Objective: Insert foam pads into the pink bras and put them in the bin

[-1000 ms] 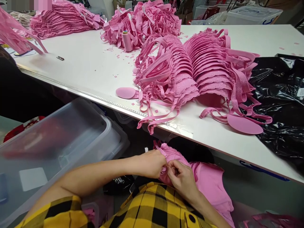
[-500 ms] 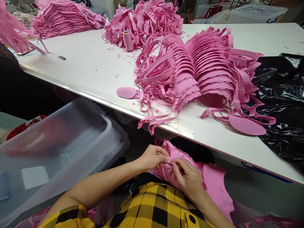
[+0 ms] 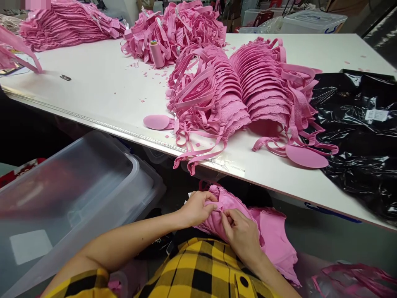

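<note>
On my lap lies a pink bra, its fabric spreading out to the right of my hands. My left hand pinches a narrow pink fold of it between thumb and fingers. Close beside it, my right hand is closed on the same bra, fingertips pinching the cloth near that fold. Whether a small thread or scrap is between the fingertips is too fine to make out. Just beyond my hands, on the white table, stand nested pink bras with straps hanging over the near edge.
A pink thread cone stands before a heap of pink straps. Farther left is a stack of pink pieces. Black plastic covers the table's right end. A clear plastic bin sits low on my left.
The camera view has turned a little to the right, so things appear shifted left. Both hands keep pinching the bra, and the fold between them shows stretched out slightly more.
</note>
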